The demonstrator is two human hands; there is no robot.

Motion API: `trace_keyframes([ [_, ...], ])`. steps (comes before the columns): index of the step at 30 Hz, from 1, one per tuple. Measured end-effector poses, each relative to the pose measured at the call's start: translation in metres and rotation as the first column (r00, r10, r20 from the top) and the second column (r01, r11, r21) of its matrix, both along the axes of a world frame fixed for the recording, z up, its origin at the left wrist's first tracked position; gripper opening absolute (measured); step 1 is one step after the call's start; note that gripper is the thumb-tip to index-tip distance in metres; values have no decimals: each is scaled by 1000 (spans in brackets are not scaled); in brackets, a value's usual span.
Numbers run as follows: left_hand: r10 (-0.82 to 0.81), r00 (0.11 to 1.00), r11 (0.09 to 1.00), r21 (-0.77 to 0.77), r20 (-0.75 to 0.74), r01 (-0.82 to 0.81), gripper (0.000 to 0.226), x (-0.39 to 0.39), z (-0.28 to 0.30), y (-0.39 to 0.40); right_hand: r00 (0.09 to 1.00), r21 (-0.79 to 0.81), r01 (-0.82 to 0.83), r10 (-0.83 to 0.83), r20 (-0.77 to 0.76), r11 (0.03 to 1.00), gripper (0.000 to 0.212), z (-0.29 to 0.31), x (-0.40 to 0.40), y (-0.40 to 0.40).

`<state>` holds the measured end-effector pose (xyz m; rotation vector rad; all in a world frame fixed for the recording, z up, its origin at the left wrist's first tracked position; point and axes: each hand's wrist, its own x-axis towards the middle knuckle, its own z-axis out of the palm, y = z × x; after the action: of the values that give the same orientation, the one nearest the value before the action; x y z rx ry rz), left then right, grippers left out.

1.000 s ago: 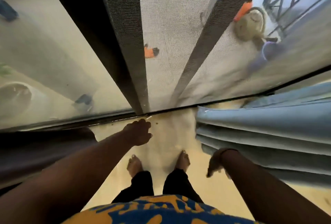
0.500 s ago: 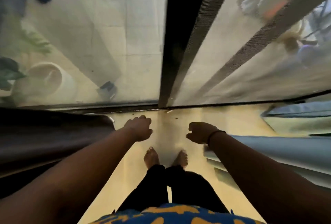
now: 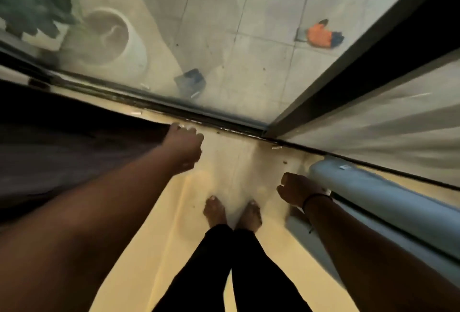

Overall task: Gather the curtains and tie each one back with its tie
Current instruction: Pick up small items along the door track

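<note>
While the person stood barefoot on the pale floor [image 3: 154, 224] facing the glass door [image 3: 244, 45], both arms were extended low and apart, one toward each curtain. The left hand [image 3: 183, 148] was at the near edge of the dark curtain [image 3: 69, 152], which hung along the left of the view; its fingers were curled narrow, and it appeared to pinch or touch the curtain's leading edge, though motion blur prevented confirmation of a firm hold. The right hand [image 3: 297, 190] was loosely curled just beside the blue-grey curtain [image 3: 388, 202], which was bunched in folds at the right, near the door track [image 3: 199, 116]; whether that hand touched the fabric could not be determined, and it held nothing that could be seen. A dark band [image 3: 316, 198] sat at the right wrist. No tie was visible for either curtain. Assessment: the step in hand was the gathering of the fabric, with neither curtain yet tied. To do it well, each hand should take the leading edge and draw it outward, away from the centre, collecting the pleats in even folds, not crushing them into a wad. The bundle should be held snug at one height, so the tie can pass round all the folds. Loose hem left trailing on the floor near the feet [image 3: 232, 213] would be a tripping hazard and should be lifted in. Beyond the glass, a pale planter [image 3: 109, 37] and an orange item [image 3: 319, 35] lay outside and posed no concern.
</note>
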<state>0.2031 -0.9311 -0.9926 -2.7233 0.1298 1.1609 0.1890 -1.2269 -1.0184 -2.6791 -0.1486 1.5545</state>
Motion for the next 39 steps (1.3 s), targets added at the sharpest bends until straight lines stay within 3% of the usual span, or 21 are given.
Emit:
trace_keyframes([
  [4, 221, 975, 975, -42, 13, -220, 44, 33, -66, 11, 999, 14, -30, 29, 32, 999, 35, -60, 15, 3],
  [10, 275, 961, 960, -62, 25, -273, 46, 45, -161, 32, 995, -1, 31, -30, 94, 1000, 37, -149, 38, 11],
  [15, 528, 844, 849, -88, 91, -522, 48, 43, -227, 76, 985, -18, 140, -138, 104, 990, 44, -226, 62, 15],
  [17, 552, 830, 833, -79, 77, -547, 48, 36, -252, 98, 971, -20, 191, -186, 150, 981, 45, -254, 67, 16],
  [21, 541, 841, 836, -94, -17, -540, 36, 21, -296, 116, 922, 31, 324, -322, 215, 946, 46, -298, 71, 18],
  [28, 718, 695, 685, -192, 16, -703, 41, 14, -359, 119, 769, 117, 554, -560, 310, 825, 51, -353, 61, 10],
  [33, 816, 558, 578, -206, 150, -789, 55, 23, -387, 116, 829, 53, 376, -362, 427, 925, 30, -365, 69, -11],
  [39, 847, 491, 529, -246, 203, -812, 60, 36, -413, 125, 936, -58, 87, -61, 346, 995, 28, -374, 77, -1],
])
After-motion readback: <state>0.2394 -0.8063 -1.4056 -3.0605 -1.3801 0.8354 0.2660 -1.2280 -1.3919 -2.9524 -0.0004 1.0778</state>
